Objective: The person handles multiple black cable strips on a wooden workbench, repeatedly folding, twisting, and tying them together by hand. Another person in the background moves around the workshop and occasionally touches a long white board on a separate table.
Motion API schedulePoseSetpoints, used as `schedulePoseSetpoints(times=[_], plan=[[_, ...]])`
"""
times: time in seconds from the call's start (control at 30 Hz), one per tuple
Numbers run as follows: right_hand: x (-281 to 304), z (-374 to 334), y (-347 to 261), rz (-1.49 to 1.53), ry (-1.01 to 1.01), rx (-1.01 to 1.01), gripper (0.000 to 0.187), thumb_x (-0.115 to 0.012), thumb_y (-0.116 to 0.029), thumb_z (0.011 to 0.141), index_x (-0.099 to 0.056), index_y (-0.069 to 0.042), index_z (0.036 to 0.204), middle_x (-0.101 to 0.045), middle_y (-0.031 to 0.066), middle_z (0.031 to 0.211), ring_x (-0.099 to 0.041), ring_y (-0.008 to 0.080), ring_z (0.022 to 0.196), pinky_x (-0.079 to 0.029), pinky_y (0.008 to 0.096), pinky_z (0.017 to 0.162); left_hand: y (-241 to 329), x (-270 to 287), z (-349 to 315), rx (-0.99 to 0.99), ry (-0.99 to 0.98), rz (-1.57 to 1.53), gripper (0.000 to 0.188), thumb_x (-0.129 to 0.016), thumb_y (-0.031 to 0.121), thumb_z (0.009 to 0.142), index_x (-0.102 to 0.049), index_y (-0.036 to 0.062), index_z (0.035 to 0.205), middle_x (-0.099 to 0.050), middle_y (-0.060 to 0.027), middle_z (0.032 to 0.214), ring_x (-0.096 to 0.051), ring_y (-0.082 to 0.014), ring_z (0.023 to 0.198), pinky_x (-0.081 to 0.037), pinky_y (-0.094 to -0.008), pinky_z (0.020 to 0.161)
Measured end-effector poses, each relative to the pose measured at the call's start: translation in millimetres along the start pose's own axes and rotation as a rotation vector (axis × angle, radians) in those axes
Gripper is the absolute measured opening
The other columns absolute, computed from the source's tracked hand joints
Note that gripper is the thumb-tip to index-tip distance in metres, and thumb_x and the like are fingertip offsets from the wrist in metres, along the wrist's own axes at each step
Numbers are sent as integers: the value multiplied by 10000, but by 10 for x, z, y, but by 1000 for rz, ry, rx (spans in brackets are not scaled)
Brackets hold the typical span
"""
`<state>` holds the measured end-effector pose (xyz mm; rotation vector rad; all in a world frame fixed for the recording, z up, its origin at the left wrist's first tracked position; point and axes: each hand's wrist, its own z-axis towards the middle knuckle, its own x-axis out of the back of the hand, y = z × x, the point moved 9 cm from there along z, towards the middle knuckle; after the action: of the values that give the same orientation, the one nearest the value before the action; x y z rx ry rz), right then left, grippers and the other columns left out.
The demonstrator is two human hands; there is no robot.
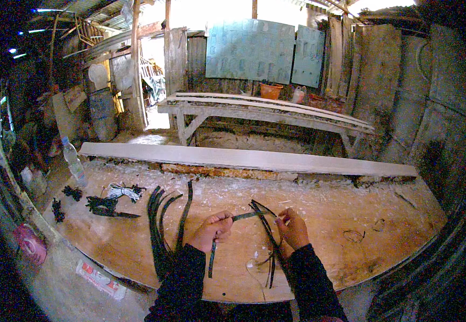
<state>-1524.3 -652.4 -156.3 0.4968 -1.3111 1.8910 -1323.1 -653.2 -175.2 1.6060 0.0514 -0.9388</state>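
My left hand [210, 232] is closed round a narrow dark strip [248, 216], whose loose tail hangs below the fist. Above the wooden table [329, 268] the strip stretches across to my right hand [292, 229], which has thumb and fingers pinched at its far end. Beneath it, between my hands, lie several more dark strips [269, 236], partly hidden by my right hand and sleeve. Left of my left hand, a bundle of long black strips [158, 236] runs down the table, partly behind my forearm.
At the table's left are a knife [116, 213], a hank of white cord [124, 191], black tangled bunches [72, 193] and a clear bottle [73, 161]. A pale board [243, 158] lines the far edge. Beyond stands a long bench [276, 110] with an orange pot [271, 91].
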Motion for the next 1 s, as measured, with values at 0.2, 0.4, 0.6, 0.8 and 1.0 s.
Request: schedulePoseSetpoints(times=[0.2,0.4,0.6,0.8,1.0], plan=[[76,-28,-222,815,13,-20,268,-492,-66,744,-508,-64,1012,-519,85,1009,-491,177,917,-403,286,764,-69,-59,61,76,-105,91,95,-514,164,799,-464,99,847,-303,74,516,-279,-19,402,-211,-170,346],[-325,-33,-273,824,-335,-5,247,-509,-154,788,-535,0,980,-559,59,940,-507,147,871,-373,245,805,-102,-104,41,110,-120,69,107,-514,175,804,-464,95,855,-292,78,511,-275,-20,400,-210,-169,349],[-530,-30,129,652,-470,-182,207,-557,-251,773,-576,-48,807,-548,-6,679,-490,86,607,-392,214,589,110,-49,4,-41,99,302,176,-519,133,782,-476,90,946,-341,73,583,-301,-20,449,-233,-159,381],[-341,-22,169,880,-477,-256,204,-575,-245,760,-566,-48,810,-525,4,661,-481,86,561,-390,206,534,227,169,-6,-157,265,317,185,-516,99,754,-487,81,936,-377,62,609,-330,-17,495,-254,-153,415],[-240,-41,31,1144,-569,-275,250,-559,-155,768,-523,-24,978,-543,23,722,-537,112,616,-451,240,616,278,366,5,-217,366,275,153,-542,121,749,-511,82,894,-400,61,609,-349,-20,500,-263,-154,423]])
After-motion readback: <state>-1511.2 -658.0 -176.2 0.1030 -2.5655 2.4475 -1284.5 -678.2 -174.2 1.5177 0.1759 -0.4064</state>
